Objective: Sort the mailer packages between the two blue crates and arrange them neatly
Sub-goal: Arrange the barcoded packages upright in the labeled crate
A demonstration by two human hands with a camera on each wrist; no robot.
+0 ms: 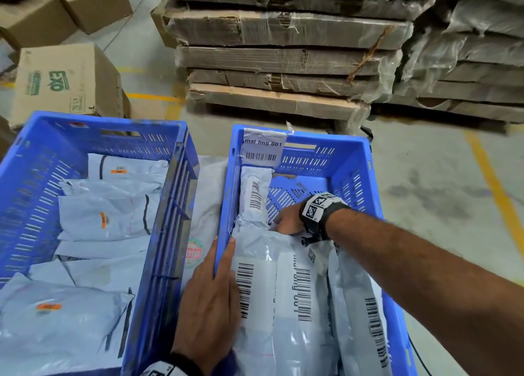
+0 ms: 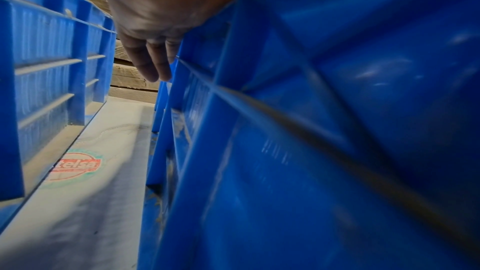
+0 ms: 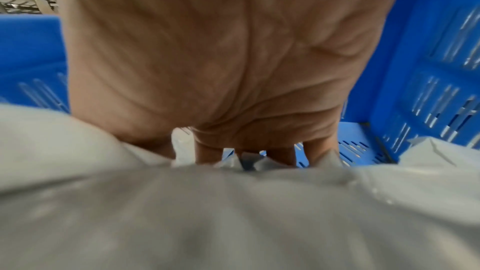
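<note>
Two blue crates stand side by side. The left crate [image 1: 181,177] holds several grey mailers [image 1: 107,214] with orange stickers. In the right crate [image 1: 365,171] lie barcoded grey mailers [image 1: 283,305], and a narrow one [image 1: 255,197] stands along its left wall. My left hand [image 1: 211,290] rests on that crate's left rim, fingers straight; the left wrist view shows the fingers [image 2: 150,63] pointing down the gap beside the crate wall [image 2: 311,151]. My right hand [image 1: 286,221] is inside the right crate. Its fingers [image 3: 207,151] hook over the far crumpled edge of a mailer [image 3: 207,213], the tips hidden.
A white sack [image 1: 207,194] with a red logo [image 2: 78,165] lies under and between the crates. Cardboard boxes [image 1: 68,81] sit behind the left crate. Wrapped stacks of flat cardboard [image 1: 283,58] rise beyond. A barcode label [image 1: 262,146] hangs on the right crate's far wall.
</note>
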